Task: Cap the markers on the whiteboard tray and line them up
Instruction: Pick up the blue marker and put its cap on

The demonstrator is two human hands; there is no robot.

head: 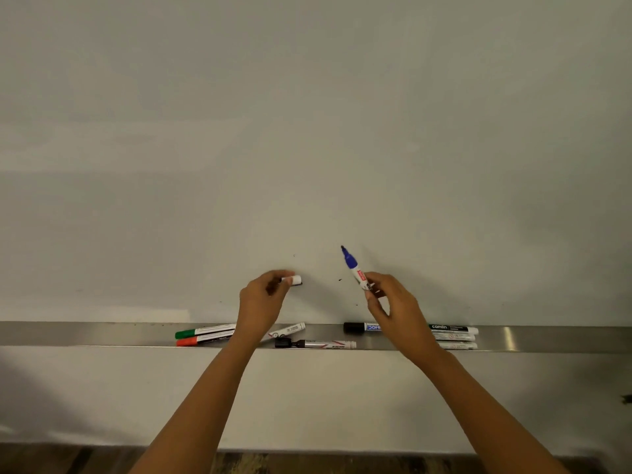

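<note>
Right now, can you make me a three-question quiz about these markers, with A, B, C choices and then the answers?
1. Where is the green-capped marker?
A. In the right hand
B. On the tray, left end of the group
C. On the floor

2. What colour is the neck below the tip of the uncapped marker held up in the right hand?
A. Blue
B. Yellow
C. Pink

3. What is the left hand doing?
A. Lying flat on the tray
B. Hanging open with nothing in it
C. Pinching a small white piece in its fingers

Answers: 1 B, it lies on the tray beside the red-capped marker. 2 A, the bare neck is blue. 3 C, the piece sticks out past the fingertips.
</note>
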